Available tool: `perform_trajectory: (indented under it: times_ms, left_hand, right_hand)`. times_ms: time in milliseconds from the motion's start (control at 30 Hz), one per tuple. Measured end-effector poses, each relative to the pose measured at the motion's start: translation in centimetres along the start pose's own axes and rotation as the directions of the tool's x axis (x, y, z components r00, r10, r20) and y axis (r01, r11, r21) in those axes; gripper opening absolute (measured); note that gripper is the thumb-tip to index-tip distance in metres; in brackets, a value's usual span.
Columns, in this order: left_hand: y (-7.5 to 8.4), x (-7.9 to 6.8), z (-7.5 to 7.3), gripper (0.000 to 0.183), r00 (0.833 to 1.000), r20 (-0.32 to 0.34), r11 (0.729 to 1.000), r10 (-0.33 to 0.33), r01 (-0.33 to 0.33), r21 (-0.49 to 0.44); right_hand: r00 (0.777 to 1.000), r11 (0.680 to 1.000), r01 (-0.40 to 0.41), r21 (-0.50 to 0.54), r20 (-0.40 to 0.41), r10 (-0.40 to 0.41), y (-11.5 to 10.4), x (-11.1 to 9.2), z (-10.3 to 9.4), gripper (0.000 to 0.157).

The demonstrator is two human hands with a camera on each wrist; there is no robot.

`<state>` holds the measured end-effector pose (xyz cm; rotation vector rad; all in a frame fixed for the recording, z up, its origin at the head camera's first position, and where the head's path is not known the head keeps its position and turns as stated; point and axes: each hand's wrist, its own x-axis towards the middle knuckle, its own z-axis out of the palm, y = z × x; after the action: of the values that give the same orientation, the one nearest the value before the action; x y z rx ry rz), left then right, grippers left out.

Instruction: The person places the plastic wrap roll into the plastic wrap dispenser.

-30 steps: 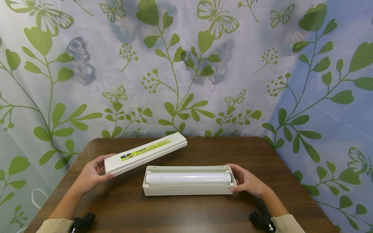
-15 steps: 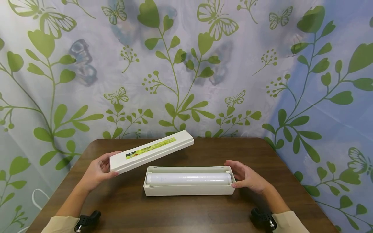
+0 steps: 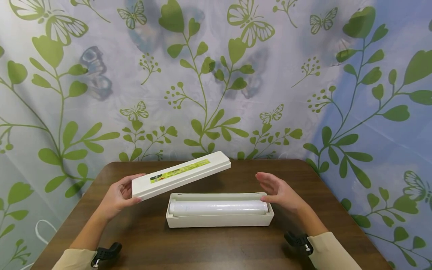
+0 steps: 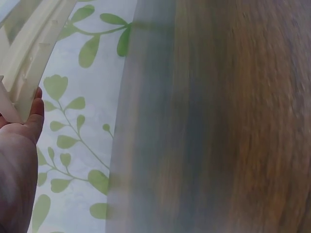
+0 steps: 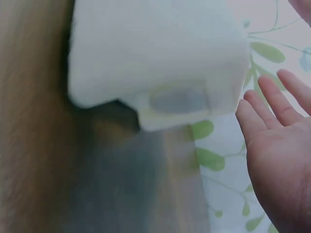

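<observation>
My left hand (image 3: 116, 200) grips the left end of a long white lid (image 3: 182, 175) with a yellow-green label strip on top. The lid slants up to the right, held above the table. Its ribbed underside shows in the left wrist view. In front of it a white plastic box (image 3: 219, 221) stands uncovered on the table, and a roll of cling film (image 3: 217, 207) lies along inside it. My right hand (image 3: 283, 193) hovers at the box's right end, fingers spread and holding nothing. The right wrist view shows the box's end wall (image 5: 160, 48) beside the palm.
The brown wooden table (image 3: 216, 247) lies under everything, its far edge close to a curtain (image 3: 216, 93) printed with green leaves and butterflies. A black strap mount (image 3: 106, 253) sits at the left wrist, and a similar one (image 3: 298, 240) at the right.
My left hand has carried the lid to the right, closer to the box. My right hand has let go of the box's right end and risen up and slightly left.
</observation>
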<state>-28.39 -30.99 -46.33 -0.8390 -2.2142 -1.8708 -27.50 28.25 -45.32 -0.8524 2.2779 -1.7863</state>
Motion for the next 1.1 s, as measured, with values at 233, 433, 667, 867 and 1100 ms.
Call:
perform_trajectory:
  times_ms: [233, 433, 667, 867, 1100]
  left_hand:
    - [0.3, 0.4, 0.7, 0.072, 1.000, 0.003, 0.999, 0.027, -0.027, -0.032]
    - [0.8, 0.7, 1.2, 0.072, 0.998, 0.016, 0.996, 0.055, -0.054, -0.073]
    - [1.5, 0.8, 1.8, 0.072, 0.998, 0.029, 0.997, 0.050, -0.048, -0.062]
    - [1.7, 1.0, 2.6, 0.073, 0.996, 0.068, 0.992, 0.063, -0.055, -0.115]
    - [1.6, 1.3, 3.4, 0.074, 0.987, 0.129, 0.983, 0.096, -0.073, -0.167]
  right_hand:
    - [0.999, 0.996, -0.043, -0.080, -0.031, 0.041, -1.2, 2.7, 0.7, 0.084]
    - [0.999, 0.996, -0.050, -0.078, -0.022, 0.048, -1.8, 4.5, 1.1, 0.086]
    - [0.995, 0.992, -0.093, -0.082, -0.040, 0.090, -2.0, 6.1, 1.2, 0.090]
    - [0.991, 0.991, -0.126, -0.052, -0.050, 0.124, -2.1, 6.9, 1.4, 0.095]
    - [0.993, 0.993, -0.115, -0.020, -0.027, 0.114, -2.1, 7.3, 1.6, 0.097]
